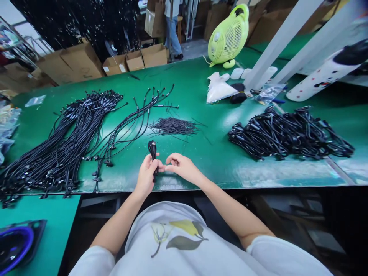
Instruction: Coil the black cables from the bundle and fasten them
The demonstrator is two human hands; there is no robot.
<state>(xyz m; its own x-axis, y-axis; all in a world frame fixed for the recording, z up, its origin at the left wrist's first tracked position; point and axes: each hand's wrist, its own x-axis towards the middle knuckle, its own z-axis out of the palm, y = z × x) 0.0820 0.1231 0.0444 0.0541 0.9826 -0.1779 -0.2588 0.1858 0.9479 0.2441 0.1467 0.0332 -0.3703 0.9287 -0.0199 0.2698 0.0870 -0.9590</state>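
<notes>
My left hand (pixel 148 172) is closed around a folded black cable (pixel 153 150), which stands upright with its connector end above the fingers. Close beside it on the right is my right hand (pixel 181 167), its fingers curled in toward the thumb at the left hand's fingertips. Whatever may be pinched there is too small to make out. Just beyond both hands lies a heap of thin black twist ties (pixel 174 126). Several loose, straight black cables (pixel 123 126) spread out to the left of the ties.
A large pile of unfolded cables (pixel 77 142) covers the table's left side. Bundled cables (pixel 290 134) are heaped on the right. Farther back are a green fan (pixel 228 38), a white bag (pixel 220 90), a white bottle (pixel 319 74) and metal posts (pixel 281 42). A person (pixel 172 30) stands beyond.
</notes>
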